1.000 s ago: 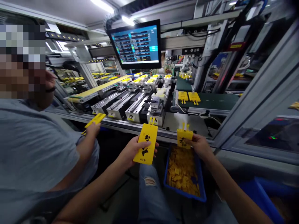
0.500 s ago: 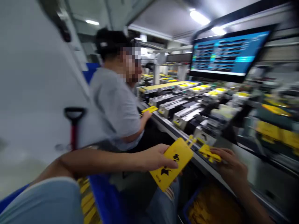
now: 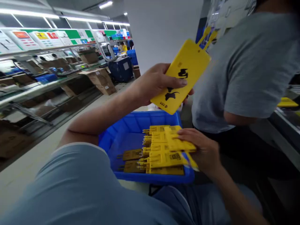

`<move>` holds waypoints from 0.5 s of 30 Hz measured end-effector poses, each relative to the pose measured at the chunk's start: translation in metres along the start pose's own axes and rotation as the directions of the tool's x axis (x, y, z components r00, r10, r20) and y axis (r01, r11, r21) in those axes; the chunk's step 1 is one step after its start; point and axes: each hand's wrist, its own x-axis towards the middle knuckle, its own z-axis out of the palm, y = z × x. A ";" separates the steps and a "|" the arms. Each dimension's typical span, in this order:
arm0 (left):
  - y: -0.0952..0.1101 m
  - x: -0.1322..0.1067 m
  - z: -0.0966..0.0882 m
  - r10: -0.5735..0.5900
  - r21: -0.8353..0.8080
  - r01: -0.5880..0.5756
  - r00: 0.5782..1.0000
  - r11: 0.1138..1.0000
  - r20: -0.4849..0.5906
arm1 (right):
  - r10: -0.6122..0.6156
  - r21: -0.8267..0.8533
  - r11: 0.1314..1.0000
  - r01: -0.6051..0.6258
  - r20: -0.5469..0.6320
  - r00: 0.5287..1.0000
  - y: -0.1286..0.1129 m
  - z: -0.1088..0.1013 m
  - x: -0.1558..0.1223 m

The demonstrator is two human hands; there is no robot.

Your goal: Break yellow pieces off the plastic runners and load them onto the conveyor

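My left hand (image 3: 157, 84) grips a flat yellow plastic card (image 3: 185, 75) with black printed marks and two thin prongs at its far end. Below it, a blue plastic crate (image 3: 145, 120) holds a layered stack of similar yellow tags (image 3: 161, 150). My right hand (image 3: 201, 150) rests at the stack's right side, with its fingers closed on a yellow tag (image 3: 180, 142). That tag's lower part is hidden by the hand. My own sleeve fills the lower left.
A co-worker in a grey T-shirt (image 3: 243, 68) stands close on the right, beside a machine edge (image 3: 283, 122). On the left, a long aisle runs past benches with cardboard boxes (image 3: 100, 79). A dark blue cart (image 3: 120, 69) stands at its far end.
My view has swung from the machine line to the aisle and the stacked crate. My left hand keeps the card, and my right hand has moved down onto the stack.
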 end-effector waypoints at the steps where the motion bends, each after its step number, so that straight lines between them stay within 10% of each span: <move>1: -0.005 -0.004 -0.007 -0.032 -0.009 0.032 0.999 0.999 -0.044 | -0.120 -0.136 0.982 0.134 0.109 0.987 0.000 0.021 0.013; 7: -0.037 -0.009 -0.019 -0.271 -0.214 0.252 0.960 0.944 -0.067 | 0.099 -0.654 0.662 0.366 0.561 0.822 0.000 0.107 0.037; 15: -0.055 0.049 0.002 -0.231 -0.114 0.257 0.951 0.960 0.205 | 0.403 -0.694 0.688 0.214 0.610 0.683 0.009 0.119 0.052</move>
